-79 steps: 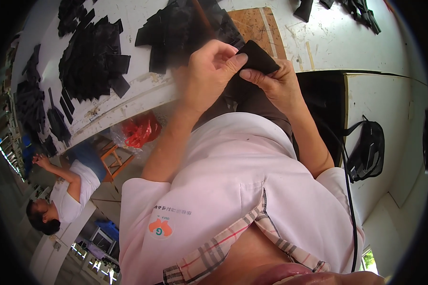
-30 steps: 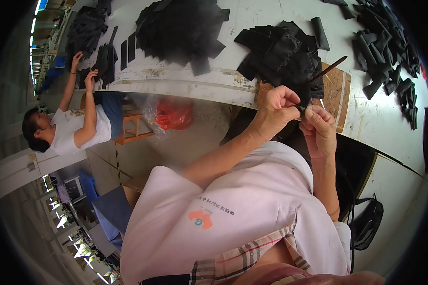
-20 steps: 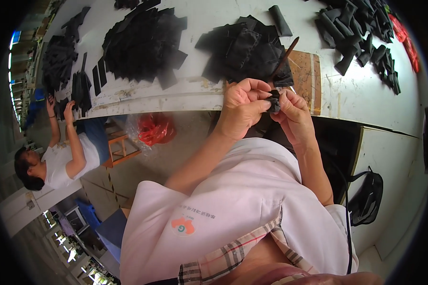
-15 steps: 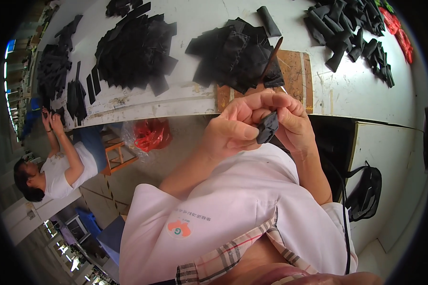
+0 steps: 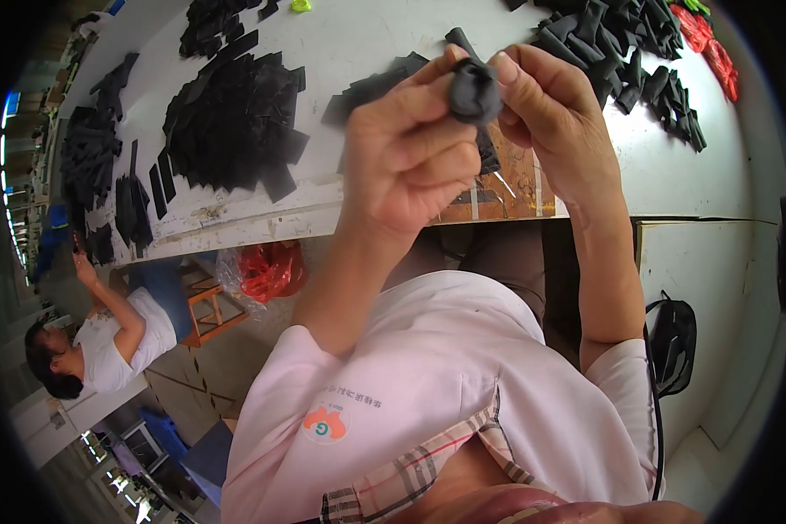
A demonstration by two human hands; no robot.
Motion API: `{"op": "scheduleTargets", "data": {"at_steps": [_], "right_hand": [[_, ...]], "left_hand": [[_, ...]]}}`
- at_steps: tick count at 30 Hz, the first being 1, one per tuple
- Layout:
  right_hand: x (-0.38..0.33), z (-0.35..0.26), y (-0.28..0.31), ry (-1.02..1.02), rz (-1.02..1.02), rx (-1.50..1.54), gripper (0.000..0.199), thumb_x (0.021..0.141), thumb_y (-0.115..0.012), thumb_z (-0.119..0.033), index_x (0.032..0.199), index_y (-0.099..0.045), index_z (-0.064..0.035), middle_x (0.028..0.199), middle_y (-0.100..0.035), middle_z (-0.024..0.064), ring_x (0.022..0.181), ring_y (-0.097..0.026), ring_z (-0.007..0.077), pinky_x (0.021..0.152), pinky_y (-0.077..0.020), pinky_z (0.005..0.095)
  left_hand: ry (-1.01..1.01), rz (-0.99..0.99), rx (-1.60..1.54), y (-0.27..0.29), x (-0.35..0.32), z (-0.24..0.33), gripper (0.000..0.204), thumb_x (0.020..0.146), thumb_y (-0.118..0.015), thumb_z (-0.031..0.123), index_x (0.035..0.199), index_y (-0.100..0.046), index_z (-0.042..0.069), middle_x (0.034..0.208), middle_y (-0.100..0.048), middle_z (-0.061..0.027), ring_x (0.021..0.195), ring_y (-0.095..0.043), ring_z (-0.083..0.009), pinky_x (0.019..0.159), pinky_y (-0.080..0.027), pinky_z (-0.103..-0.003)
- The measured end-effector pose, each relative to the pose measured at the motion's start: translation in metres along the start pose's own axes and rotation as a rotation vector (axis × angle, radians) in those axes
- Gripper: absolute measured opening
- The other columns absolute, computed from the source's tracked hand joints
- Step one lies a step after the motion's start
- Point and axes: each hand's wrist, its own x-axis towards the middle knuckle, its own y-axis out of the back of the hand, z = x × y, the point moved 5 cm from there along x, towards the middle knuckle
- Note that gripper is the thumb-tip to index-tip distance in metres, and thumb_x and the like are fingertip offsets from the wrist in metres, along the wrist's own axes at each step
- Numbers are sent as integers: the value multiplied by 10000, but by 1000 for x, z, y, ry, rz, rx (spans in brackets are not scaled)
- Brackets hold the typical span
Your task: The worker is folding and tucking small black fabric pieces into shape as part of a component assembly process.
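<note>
A small piece of black fabric (image 5: 475, 94), curled into a tube with its open end showing, is held up above the table's near edge. My left hand (image 5: 410, 148) pinches it from the left between thumb and fingers, the other fingers curled beneath. On its other side, my right hand (image 5: 557, 113) has thumb and fingers closed at the fabric's edge. Behind my hands lies a heap of flat black fabric pieces (image 5: 358, 98), partly hidden by them. One rolled black piece (image 5: 458, 38) rests beyond my fingertips. A worn brown board (image 5: 517, 179) lies under my hands.
A large heap of black strips (image 5: 231, 122) covers the table's left part. Rolled black pieces (image 5: 624, 39) are piled at the far right, beside red plastic (image 5: 716, 63). A co-worker (image 5: 113, 332) sits at the left, near a wooden stool (image 5: 205, 314) and a red bag (image 5: 272, 271).
Both my hands have risen and moved forward over the table with the black fabric. Its open, curled end now shows. The co-worker's arms have shifted slightly.
</note>
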Motion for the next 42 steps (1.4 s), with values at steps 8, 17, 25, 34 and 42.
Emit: {"op": "scheduleTargets", "data": {"at_steps": [8,17,25,34,42], "right_hand": [[11,79,11,-282,-100,254,302,837,-536,-331,703,-525,-61,609,-393,-46,530,-331,30,468,-278,164],[8,102,4,-216,-241,273,320,860,-507,-305,659,-476,-57,593,-383,-39,529,-350,41,453,-284,175],[19,87,5,-138,-224,116,320,853,-516,-314,664,-496,-56,567,-381,-55,505,-344,37,457,-288,173],[17,92,20,-94,-102,4,331,859,-500,-331,684,-515,-50,583,-407,-50,540,-366,34,486,-312,174],[2,9,6,488,-102,-892,303,769,-565,-327,761,-544,-25,665,-521,65,657,-535,230,530,-406,329]], "left_hand": [[-11,119,-8,80,7,13,176,814,-454,35,938,-557,-36,710,-577,-66,320,-277,-21,294,-179,-145],[-273,356,555,79,-11,16,202,802,-507,-8,1003,-491,-10,774,-582,-62,336,-260,-8,305,-203,-153],[-134,301,293,83,-2,22,147,811,-513,73,951,-544,40,713,-575,-45,352,-286,-11,313,-192,-159],[-807,221,1686,37,-4,29,194,762,-607,28,948,-561,0,810,-578,-45,690,-523,-101,617,-425,-202],[-951,183,1335,33,-15,24,70,769,-600,26,820,-564,-6,829,-571,-55,752,-520,-106,688,-423,-221]]}}
